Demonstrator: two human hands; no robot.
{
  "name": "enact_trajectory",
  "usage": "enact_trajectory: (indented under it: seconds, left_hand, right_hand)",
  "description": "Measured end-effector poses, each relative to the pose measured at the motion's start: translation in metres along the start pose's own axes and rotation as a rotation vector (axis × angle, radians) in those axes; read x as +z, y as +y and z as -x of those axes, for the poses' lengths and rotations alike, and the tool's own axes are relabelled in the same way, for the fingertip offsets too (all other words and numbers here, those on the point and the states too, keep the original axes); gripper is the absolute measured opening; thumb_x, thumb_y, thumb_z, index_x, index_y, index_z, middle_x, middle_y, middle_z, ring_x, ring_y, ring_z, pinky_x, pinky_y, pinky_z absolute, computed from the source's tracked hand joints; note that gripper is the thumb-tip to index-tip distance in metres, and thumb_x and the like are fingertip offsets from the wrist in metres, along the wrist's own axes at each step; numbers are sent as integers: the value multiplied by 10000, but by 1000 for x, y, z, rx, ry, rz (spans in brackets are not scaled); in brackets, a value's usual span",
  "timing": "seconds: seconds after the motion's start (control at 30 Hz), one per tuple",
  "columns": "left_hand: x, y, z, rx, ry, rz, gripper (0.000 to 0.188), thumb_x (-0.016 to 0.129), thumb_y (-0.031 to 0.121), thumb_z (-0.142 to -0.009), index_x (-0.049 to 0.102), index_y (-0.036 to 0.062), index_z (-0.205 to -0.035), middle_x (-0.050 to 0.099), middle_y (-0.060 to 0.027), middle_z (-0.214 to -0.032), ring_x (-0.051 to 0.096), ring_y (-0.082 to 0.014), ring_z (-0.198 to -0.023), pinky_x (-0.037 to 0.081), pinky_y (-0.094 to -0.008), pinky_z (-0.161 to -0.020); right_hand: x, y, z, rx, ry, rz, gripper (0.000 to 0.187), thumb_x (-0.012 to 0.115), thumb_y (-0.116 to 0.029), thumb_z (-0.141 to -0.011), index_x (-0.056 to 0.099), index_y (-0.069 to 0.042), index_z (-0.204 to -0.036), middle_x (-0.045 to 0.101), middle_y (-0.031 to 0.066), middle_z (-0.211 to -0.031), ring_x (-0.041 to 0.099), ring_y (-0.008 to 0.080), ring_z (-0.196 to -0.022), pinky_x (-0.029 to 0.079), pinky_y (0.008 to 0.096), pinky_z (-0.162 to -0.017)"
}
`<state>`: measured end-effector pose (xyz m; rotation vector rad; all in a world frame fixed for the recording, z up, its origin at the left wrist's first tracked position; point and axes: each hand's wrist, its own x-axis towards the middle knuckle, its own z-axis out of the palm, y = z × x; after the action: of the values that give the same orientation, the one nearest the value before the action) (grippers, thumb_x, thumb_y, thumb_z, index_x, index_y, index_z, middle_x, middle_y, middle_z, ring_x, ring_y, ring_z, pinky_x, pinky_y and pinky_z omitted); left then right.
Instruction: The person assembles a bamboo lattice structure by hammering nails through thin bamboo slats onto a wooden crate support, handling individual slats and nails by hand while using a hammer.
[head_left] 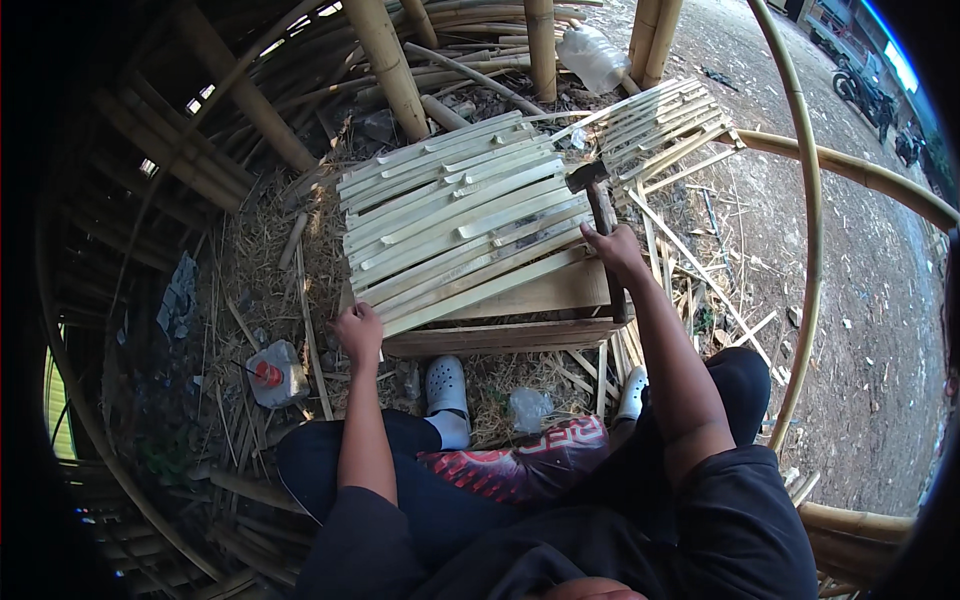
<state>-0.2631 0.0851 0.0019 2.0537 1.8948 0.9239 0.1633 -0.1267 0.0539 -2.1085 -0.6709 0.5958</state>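
Observation:
Split bamboo slats [455, 205] lie side by side across a low wooden frame [500, 338] in front of me, with narrow gaps between several of them. My right hand [617, 252] is closed round the handle of a hammer [603, 205]. The hammer's dark head points away from me, beside the right ends of the slats. At the near left corner, my left hand [358, 330] has its fingers closed on the end of the nearest bamboo slat [440, 308]. Bare wood of the frame shows between this slat and the near edge.
A second slatted bamboo panel [665, 125] lies beyond on the right. Bamboo posts [385, 65] and a curved bamboo pole [812, 200] stand around. A pale block with a red container [268, 374] sits at left. Loose strips [700, 270] litter the ground. Motorcycles [865, 95] stand far right.

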Motion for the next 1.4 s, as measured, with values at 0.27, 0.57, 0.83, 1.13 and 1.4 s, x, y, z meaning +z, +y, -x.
enact_trajectory:
  seconds: [0.27, 0.57, 0.83, 1.13, 1.4]
  left_hand:
    - [2, 4, 1, 10, 9, -91, 430, 534, 346, -921, 742, -21, -837, 697, -288, -859, 671, -476, -876, 512, -536, -830]
    - [-7, 16, 2, -147, -140, -100, 400, 496, 290, -953, 671, -69, -952, 676, -330, -1001, 652, -494, -985, 500, -552, -886]
    - [-9, 30, 17, -132, -31, -80, 356, 496, 274, -962, 639, -22, -1101, 639, -269, -1141, 629, -449, -1068, 496, -547, -906]
    - [-26, 95, 25, 503, 194, 83, 406, 586, 58, -880, 507, -32, -1268, 516, -224, -1326, 522, -425, -1215, 431, -510, -1003]
    - [26, 255, 97, 1000, -644, 194, 363, 634, 221, -914, 618, 94, -1254, 634, -131, -1224, 615, -364, -1117, 506, -453, -952]
  right_hand:
    - [-2, 7, -6, 36, 11, 11, 556, 769, -486, -861, 561, -38, -606, 508, 17, -556, 434, 132, -500, 351, 384, -484]
    - [-38, -25, 14, 16, 65, -113, 518, 738, -508, -863, 685, 6, -877, 651, 103, -757, 620, 199, -713, 491, 384, -692]
    - [-32, 0, 11, -228, 169, -275, 481, 762, -462, -864, 687, 11, -827, 646, 79, -737, 619, 186, -688, 500, 371, -691]
    - [-97, -41, 57, -32, 56, -287, 561, 723, -513, -888, 653, 42, -936, 629, 80, -744, 611, 162, -644, 536, 339, -619]
    - [-174, -76, 159, 106, -18, -173, 526, 672, -501, -949, 493, -111, -645, 481, -14, -529, 443, 91, -395, 356, 283, -385]
